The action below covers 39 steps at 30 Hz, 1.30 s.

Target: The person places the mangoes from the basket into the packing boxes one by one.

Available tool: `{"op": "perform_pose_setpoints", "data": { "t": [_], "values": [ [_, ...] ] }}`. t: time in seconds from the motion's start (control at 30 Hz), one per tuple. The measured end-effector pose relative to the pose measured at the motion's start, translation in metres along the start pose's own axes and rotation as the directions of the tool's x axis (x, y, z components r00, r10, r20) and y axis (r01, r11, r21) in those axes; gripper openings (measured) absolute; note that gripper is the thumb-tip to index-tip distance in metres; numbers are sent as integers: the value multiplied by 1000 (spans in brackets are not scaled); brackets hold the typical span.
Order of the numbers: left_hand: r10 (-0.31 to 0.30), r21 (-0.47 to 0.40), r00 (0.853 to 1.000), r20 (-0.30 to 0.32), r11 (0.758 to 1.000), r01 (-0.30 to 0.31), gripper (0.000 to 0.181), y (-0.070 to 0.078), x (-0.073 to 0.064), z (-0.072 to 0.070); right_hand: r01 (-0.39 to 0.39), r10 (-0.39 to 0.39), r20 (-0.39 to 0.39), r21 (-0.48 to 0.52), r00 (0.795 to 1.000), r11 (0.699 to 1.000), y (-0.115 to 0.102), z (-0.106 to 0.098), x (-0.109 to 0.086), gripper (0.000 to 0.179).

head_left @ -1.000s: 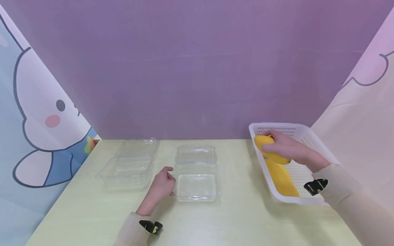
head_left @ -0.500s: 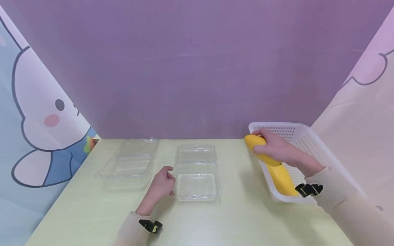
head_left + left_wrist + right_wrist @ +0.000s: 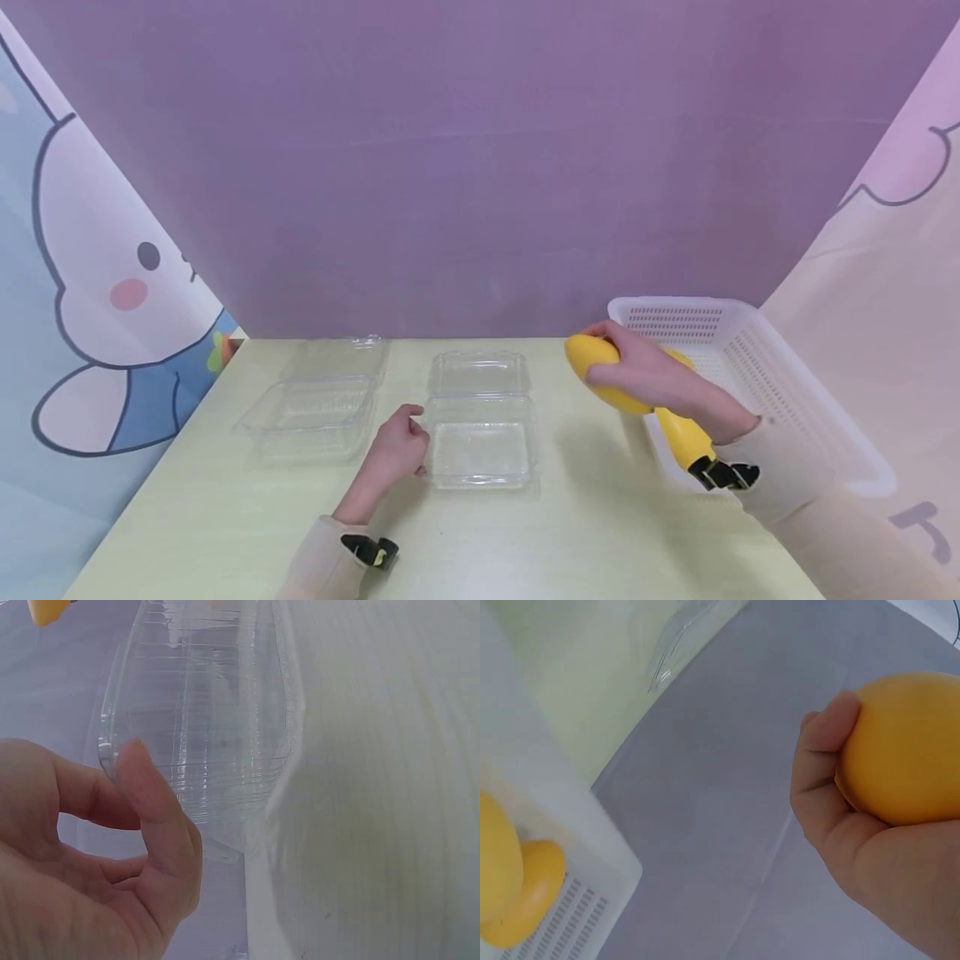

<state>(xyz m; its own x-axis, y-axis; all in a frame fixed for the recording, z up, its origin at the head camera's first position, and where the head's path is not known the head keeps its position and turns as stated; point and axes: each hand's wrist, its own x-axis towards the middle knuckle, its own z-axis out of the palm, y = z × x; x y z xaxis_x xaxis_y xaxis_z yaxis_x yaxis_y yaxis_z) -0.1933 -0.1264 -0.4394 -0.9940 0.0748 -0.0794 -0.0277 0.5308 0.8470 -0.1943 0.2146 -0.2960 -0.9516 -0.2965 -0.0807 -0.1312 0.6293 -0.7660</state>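
Note:
My right hand (image 3: 637, 367) grips a yellow mango (image 3: 588, 357) beyond the left rim of a white slotted basket (image 3: 813, 400). In the right wrist view the fingers curl round the held mango (image 3: 907, 750). My left hand (image 3: 397, 443) stays by the left edge of an open clear plastic clamshell box (image 3: 480, 454), its fingers loosely bent. A fingertip (image 3: 136, 754) overlaps the corner of the clear box (image 3: 202, 705) in the left wrist view. More mangoes (image 3: 684, 437) lie in the basket, partly hidden by the right forearm.
A second open clear clamshell box (image 3: 307, 412) stands to the left. The pale wooden table (image 3: 480, 542) carries everything. A purple backdrop (image 3: 480, 167) rises behind, with printed cloths (image 3: 97, 275) on both sides.
My right hand has carried the mango from over the basket leftward past its rim. The left hand and both clear boxes have stayed in place.

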Motion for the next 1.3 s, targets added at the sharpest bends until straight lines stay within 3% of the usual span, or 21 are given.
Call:
{"op": "perform_pose_setpoints", "data": {
  "t": [0.8, 1.3],
  "values": [
    [-9, -4, 1000, -19, 1000, 9, 50, -1, 3, 1, -18, 18, 5, 211, 1000, 977, -1, 58, 18, 55],
    [-4, -24, 1000, -5, 1000, 4, 49, -3, 2, 2, -20, 21, -1, 255, 1000, 967, 2, 97, 32, 59]
  ]
}}
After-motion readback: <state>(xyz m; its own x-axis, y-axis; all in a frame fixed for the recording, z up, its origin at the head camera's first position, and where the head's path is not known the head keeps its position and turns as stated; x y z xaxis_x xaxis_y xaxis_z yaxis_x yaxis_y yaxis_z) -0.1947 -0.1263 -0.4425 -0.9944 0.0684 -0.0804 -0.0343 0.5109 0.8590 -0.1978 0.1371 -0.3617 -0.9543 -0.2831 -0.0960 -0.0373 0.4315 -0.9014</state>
